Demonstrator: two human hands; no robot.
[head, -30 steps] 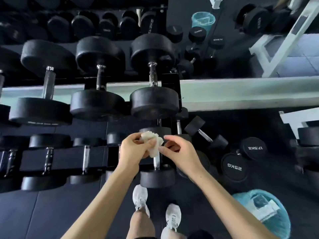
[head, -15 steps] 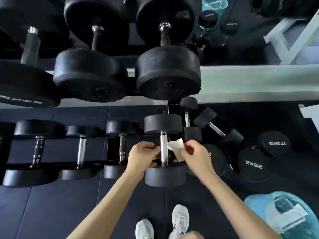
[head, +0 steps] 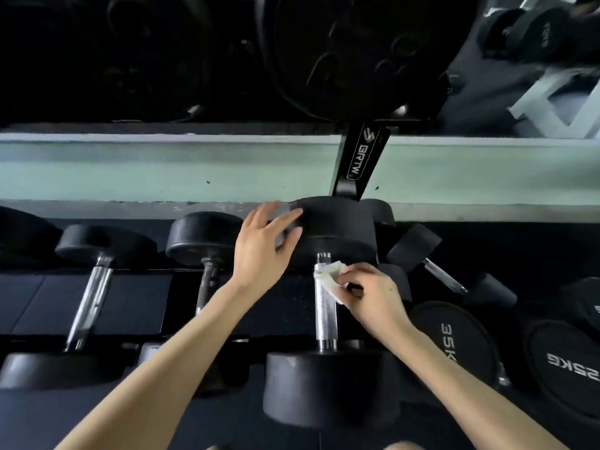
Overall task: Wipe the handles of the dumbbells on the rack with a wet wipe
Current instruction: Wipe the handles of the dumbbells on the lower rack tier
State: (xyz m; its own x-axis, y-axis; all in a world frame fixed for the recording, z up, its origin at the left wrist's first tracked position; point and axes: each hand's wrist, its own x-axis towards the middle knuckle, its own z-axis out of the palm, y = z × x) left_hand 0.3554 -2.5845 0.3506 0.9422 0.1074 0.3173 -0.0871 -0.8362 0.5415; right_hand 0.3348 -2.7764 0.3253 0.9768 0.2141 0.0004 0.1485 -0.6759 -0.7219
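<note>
A black dumbbell with a knurled chrome handle lies on the lower rack shelf, its far head up and its near head close to me. My right hand pinches a crumpled white wet wipe and presses it against the upper right side of that handle. My left hand has its fingers spread and rests against the left edge of the far head. Two more dumbbells with chrome handles lie to the left on the same shelf.
A black rack upright with white lettering rises behind the dumbbell. Large dumbbell heads hang overhead on the upper shelf. Loose dumbbells marked 35KG and 25KG lie on the floor at right. A pale green wall base runs behind.
The view has come much closer to the lower shelf. My left hand has left the handle and moved up to the far head. My right hand has brought the wipe onto the handle.
</note>
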